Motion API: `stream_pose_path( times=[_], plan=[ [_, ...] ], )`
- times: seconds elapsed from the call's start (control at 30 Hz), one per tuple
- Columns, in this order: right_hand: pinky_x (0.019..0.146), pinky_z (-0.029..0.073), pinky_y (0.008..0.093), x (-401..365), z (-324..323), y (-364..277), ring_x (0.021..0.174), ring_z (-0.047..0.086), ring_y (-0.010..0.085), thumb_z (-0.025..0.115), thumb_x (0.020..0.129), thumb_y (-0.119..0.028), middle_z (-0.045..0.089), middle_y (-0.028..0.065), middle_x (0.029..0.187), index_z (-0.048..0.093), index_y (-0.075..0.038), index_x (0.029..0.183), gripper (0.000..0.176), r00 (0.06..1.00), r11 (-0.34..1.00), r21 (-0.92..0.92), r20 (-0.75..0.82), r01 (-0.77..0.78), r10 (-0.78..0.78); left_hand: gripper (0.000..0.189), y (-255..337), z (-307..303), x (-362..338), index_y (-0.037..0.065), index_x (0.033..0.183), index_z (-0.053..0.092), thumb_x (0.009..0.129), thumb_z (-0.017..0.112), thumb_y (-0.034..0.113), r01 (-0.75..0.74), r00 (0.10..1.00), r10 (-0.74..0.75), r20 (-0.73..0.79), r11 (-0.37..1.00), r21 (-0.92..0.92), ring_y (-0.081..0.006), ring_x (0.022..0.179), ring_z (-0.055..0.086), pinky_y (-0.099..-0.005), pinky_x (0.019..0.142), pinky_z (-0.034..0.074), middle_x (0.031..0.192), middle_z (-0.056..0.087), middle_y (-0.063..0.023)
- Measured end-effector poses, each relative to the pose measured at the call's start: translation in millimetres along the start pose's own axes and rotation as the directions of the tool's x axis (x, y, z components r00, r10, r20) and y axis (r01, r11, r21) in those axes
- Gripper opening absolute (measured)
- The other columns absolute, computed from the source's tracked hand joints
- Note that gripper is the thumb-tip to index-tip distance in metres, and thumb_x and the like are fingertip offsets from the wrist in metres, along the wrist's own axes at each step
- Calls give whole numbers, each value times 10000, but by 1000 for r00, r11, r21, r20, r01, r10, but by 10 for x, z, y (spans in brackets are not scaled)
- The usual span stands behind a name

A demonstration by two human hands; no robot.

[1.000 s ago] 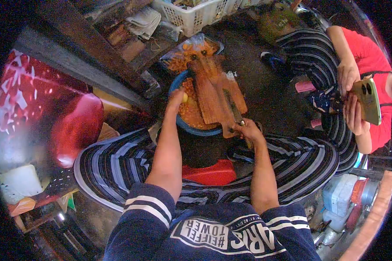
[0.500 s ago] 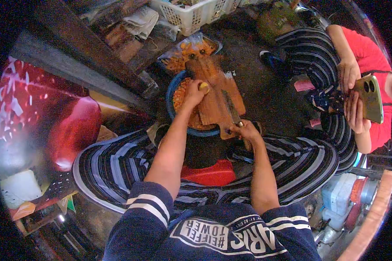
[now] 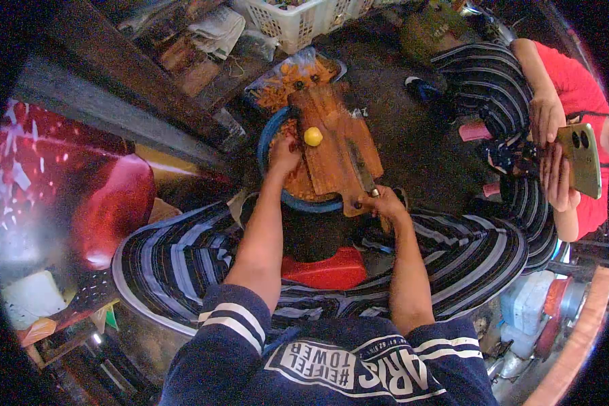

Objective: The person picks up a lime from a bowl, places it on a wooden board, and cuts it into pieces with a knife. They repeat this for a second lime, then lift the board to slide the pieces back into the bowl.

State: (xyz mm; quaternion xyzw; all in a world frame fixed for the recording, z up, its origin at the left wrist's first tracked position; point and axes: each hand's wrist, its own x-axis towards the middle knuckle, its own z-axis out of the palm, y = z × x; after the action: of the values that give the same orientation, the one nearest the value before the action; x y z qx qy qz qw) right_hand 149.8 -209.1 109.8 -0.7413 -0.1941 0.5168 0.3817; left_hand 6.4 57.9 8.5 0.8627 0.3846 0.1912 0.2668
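Right hand: fingers clenched round the handle of a knife, blade lying flat on the cutting board and pointing to 11 o'clock.
Left hand: fingers bent down into the orange pieces in the blue bowl; cannot tell whether they grip anything.
Yellow fruit: on the board, just beside the left fingers at 1 o'clock, untouched.

Tight left, open right
A beam crowds the bowl's left; bare floor lies right of the board.
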Motion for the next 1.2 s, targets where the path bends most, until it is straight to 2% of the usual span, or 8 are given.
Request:
stream_pose_path(
  times=[0.33,0.53,0.63,0.73,0.83,0.9,1.03,1.2],
  plan=[
    [365,359,250,52,2,83,434,457,98,674,717,-172,549,-4,590,571,-61,762,158,999,999,2,-8,-32,32,497,212,98,-178,72,1157,463,683,606,113,184,982,-190,1,955,231,-326,1146,358,-476,939,317,1254,375,-133],
    [370,358,256,102,-28,168,439,453,105,697,695,-200,547,-4,593,568,-55,752,202,1000,999,-40,0,-10,10,636,475,-138,-238,61,1235,361,668,630,163,231,873,-369,319,889,395,-311,1223,236,-580,949,197,1300,312,-150],
    [377,370,240,65,11,127,448,456,90,689,710,-199,548,-6,598,574,-48,754,195,1000,998,-66,-18,-7,6,639,298,-46,-276,57,1233,367,658,627,158,201,903,-323,285,901,385,-325,1214,248,-565,953,191,1293,318,-155],
    [381,384,226,-5,6,73,445,456,77,674,735,-194,540,-11,592,576,-42,760,182,999,996,-80,-35,25,-28,586,104,113,-264,39,1171,437,640,644,178,143,988,-138,-65,986,90,-344,1196,267,-529,950,221,1288,318,-163],
    [388,388,226,-57,55,59,445,448,78,676,734,-208,525,-17,585,573,-46,777,197,1000,999,-33,-17,11,-11,585,250,-128,-260,27,1127,455,615,678,203,247,958,-218,-186,958,148,-353,1095,400,-454,889,336,1181,423,-193],
    [392,391,226,-56,53,75,451,449,79,680,732,-217,521,-20,586,572,-47,789,209,1000,1000,13,-7,-18,18,537,255,-164,-175,25,1016,469,585,711,234,291,920,-350,-177,912,-290,-354,919,520,-402,768,423,984,533,-199],
    [401,400,224,-46,46,92,496,482,84,688,723,-236,547,-12,620,569,-49,806,237,1000,1000,2,-6,1,-1,447,37,-53,-97,27,880,458,570,725,206,213,923,-318,-216,891,-400,-337,768,562,-398,663,443,803,556,-166],
    [413,411,229,-37,20,118,534,508,92,686,723,-243,571,-2,660,570,-48,816,245,1000,998,-52,8,-18,18,348,4,-178,-85,35,796,446,608,702,179,393,917,-391,75,859,-328,-253,640,560,-377,594,442,680,531,-105]
  ],
)
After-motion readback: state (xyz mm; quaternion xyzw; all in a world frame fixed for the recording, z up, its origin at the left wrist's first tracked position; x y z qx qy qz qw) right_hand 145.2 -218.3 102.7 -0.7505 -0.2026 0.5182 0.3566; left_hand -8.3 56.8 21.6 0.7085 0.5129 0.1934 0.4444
